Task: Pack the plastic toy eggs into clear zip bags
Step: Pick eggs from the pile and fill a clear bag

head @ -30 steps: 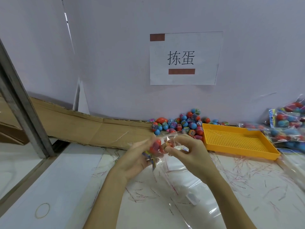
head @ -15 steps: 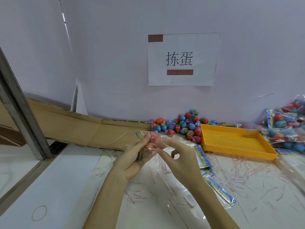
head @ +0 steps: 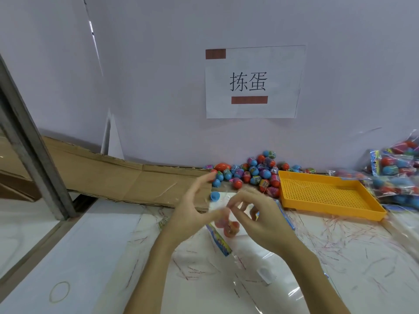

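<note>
Since half a second ago both hands are letting go of the clear zip bag (head: 223, 232), which is now lying lower, on the white table (head: 97, 250) at frame centre, below the hands. The left hand (head: 192, 211) is spreading its fingers straight, gripping nothing, its fingertips reaching up toward the loose egg pile (head: 251, 171). The right hand (head: 260, 216) is hovering just beside it with fingers loosely curled and blurred; whether they are touching the bag film I cannot tell. The bag is holding red and pink eggs (head: 229, 227), blurred, and its blue printed header strip (head: 220, 241) is running on a diagonal from upper left toward lower right; the print is too blurred to read. A single blue egg half (head: 215, 196) is sitting just above the bag, apart from the pile. On the wall in the upper centre, a white paper sign (head: 254, 82) is reading "拣蛋", taped with brown strips. An orange perforated tray (head: 328, 193) is lying right of the hands, and filled bags (head: 399, 175) are piling at the right edge. Flattened cardboard (head: 113, 173) is leaning along the wall at left. Open tabletop is stretching to the lower left, where a rubber band (head: 59, 291) is lying.
</note>
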Demonstrator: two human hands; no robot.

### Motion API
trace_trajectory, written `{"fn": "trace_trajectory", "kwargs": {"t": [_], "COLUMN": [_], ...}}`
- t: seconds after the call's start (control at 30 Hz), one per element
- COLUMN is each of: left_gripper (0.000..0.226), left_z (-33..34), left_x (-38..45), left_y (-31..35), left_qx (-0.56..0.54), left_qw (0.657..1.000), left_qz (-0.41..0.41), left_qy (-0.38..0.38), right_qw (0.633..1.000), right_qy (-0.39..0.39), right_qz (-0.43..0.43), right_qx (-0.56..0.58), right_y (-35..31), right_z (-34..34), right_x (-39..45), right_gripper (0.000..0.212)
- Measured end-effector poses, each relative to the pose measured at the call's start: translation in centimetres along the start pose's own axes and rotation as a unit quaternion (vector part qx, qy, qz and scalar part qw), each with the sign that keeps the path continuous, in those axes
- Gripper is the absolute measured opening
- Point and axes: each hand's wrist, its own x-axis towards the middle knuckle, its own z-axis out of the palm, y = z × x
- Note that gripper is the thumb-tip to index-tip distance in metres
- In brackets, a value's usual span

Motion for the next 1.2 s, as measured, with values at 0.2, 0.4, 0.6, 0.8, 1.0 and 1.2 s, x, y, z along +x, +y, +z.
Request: {"fn": "trace_trajectory", "kwargs": {"t": [0.2,0.4,0.6,0.8,1.0,1.2], "left_gripper": [0.086,0.061,0.05,0.046,0.056,0.062], "left_z": [1.0,1.3,0.7,0.8,0.6,0.6], "left_x": [-0.1,-0.2,-0.1,0.3,0.2,0.4], "left_y": [0.3,0.3,-0.4,-1.5,-2.0,-2.5], "left_qx": [-0.061,-0.034,0.038,0.107,0.123,0.093], "left_qw": [0.994,0.989,0.999,0.992,0.988,0.99], "left_qz": [-0.027,-0.035,-0.029,0.007,0.009,-0.016], "left_qy": [-0.088,-0.142,-0.01,0.069,0.09,0.104], "right_qw": [0.998,0.997,0.989,0.97,0.979,0.932], "right_qy": [0.007,0.028,0.108,0.211,0.065,-0.096], "right_qz": [-0.02,-0.016,-0.01,0.079,0.118,0.096], "right_qx": [0.061,0.068,0.097,0.091,-0.152,-0.337], "right_y": [-0.8,-1.7,-2.5,-0.9,4.9,8.8], "right_z": [-0.1,0.4,0.4,0.2,2.2,3.5], "right_x": [0.2,0.1,1.0,5.2,9.0,9.8], "right_gripper": [0.041,0.027,0.037,0.029,0.03,0.032]}}
